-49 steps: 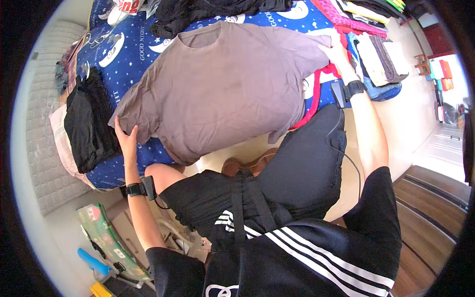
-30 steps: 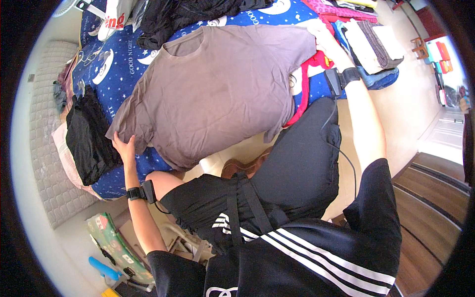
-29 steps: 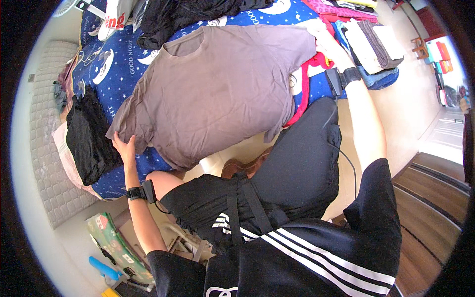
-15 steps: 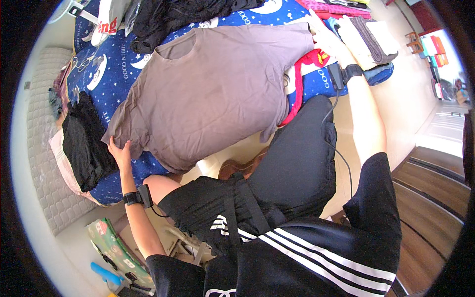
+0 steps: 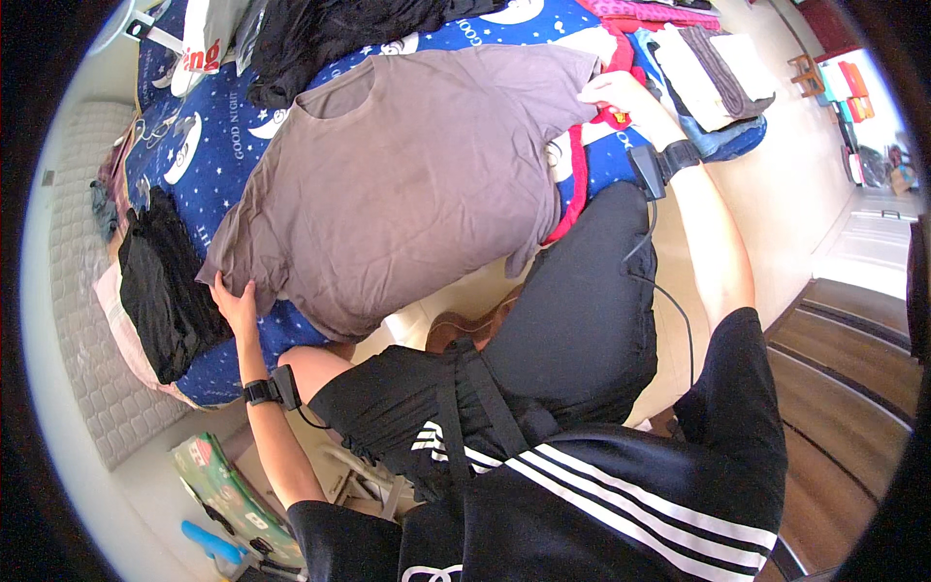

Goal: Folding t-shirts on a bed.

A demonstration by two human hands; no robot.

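A greyish-brown T-shirt [image 5: 407, 184] lies spread across the blue bedding, its neckline toward the upper left and its lower edge hanging over the near side of the bed. My left hand [image 5: 234, 305] grips the hem of the sleeve at the left, thumb on top. At the far right, my right hand [image 5: 626, 101] pinches the edge of the other sleeve between thumb and fingers. Red trim [image 5: 575, 189] of another piece of fabric shows beneath the shirt's right side.
Blue bedding [image 5: 208, 160] with moons covers the bed. Black clothes [image 5: 167, 281] lie at the left, and a black heap [image 5: 320, 44] lies beyond the shirt. Folded clothes [image 5: 713, 78] are stacked at the far right. A plastic bag [image 5: 204, 39] stands at the upper left.
My right hand has drawn inward and nearer from the far right and now pinches the sleeve edge. My left hand stays on its sleeve; the shirt is almost unmoved.
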